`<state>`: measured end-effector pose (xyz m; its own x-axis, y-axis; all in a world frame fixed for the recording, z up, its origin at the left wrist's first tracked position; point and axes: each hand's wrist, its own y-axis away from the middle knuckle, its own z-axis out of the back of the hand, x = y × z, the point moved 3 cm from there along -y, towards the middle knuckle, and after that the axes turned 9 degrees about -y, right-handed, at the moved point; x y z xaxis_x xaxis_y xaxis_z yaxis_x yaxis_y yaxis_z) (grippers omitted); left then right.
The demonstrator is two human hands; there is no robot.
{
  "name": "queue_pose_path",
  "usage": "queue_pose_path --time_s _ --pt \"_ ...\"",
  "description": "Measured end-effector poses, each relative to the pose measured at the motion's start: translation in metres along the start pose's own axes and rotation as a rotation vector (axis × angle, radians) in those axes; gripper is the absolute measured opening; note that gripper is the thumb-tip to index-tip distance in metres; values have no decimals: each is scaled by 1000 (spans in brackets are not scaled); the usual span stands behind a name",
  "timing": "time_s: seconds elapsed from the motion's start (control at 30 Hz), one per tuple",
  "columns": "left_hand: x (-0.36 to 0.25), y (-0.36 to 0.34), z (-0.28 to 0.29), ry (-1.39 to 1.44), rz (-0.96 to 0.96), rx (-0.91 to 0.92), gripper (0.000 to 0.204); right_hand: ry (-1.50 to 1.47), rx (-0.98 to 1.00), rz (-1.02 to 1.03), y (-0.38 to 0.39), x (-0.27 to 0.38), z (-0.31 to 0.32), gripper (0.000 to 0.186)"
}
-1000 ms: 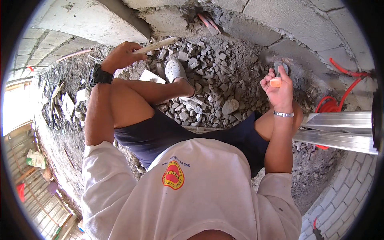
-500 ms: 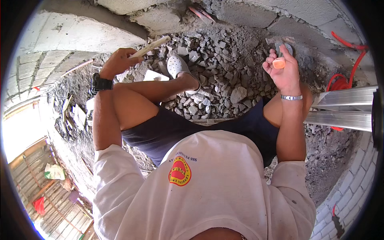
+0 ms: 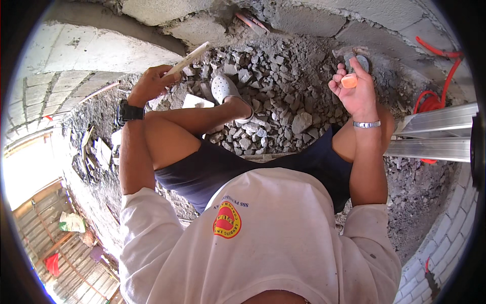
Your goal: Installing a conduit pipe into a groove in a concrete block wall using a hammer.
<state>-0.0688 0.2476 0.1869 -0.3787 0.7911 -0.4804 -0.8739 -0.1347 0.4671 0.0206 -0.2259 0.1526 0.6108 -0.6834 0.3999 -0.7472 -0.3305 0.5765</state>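
My left hand [image 3: 154, 81] grips a thin, pale strip [image 3: 190, 55], angled up to the right over the rubble [image 3: 273, 86]. My right hand [image 3: 357, 88], palm up with fingers curled, holds a tool with an orange handle end [image 3: 349, 81]. Its rounded grey metal head [image 3: 362, 63] shows behind my fingers, close to a rough patch at the base of the block wall [image 3: 309, 20]; whether it touches the wall I cannot tell. A white perforated clog [image 3: 225, 88] is on my foot between my hands, beside a small white slab [image 3: 195, 103].
Pink pipes [image 3: 248, 20] emerge from the broken wall. Red flexible conduit [image 3: 445, 81] and aluminium bars [image 3: 430, 147] are at the right. A concrete beam [image 3: 91, 40] runs upper left, with broken pieces [image 3: 98, 152] below it. Corrugated sheeting [image 3: 45, 233] shows lower left.
The view has shifted slightly. My right hand has risen in the picture with the orange-handled tool, and my left hand sits slightly lower, the strip tilted more steeply.
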Motion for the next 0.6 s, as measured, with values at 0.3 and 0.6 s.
queue_pose_path --time_s 0.3,0.6 --pt "-9 4 4 -133 -27 -40 34 19 9 14 3 0 -3 31" --pt "-3 3 1 -159 -31 -5 35 26 -1 -2 4 -3 -5 31"
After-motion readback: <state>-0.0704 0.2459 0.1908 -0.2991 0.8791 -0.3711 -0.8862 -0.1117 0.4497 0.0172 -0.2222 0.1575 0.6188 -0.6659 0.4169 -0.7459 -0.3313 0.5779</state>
